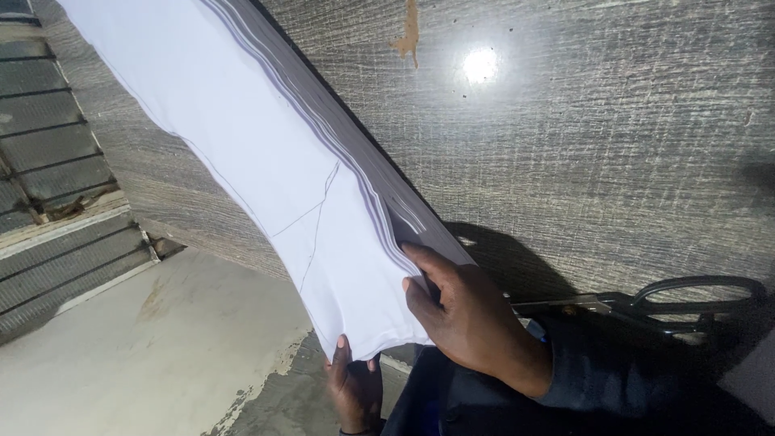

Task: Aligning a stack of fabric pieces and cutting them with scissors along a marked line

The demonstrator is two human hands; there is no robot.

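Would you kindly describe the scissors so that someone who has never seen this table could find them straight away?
Start from the grey textured table and follow the tall stack of white fabric down to the right hand pressing its layered edge. Just right of that hand, by the dark sleeve, lie the scissors. They are the only metal tool there, with large black loop handles pointing right.

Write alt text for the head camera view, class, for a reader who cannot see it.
Two bare hands hold a thick stack of white fabric marked with thin drawn lines: the right hand presses its layered edge, the left hand grips the bottom end. The stack lies across a grey table, with scissors beside the right arm.
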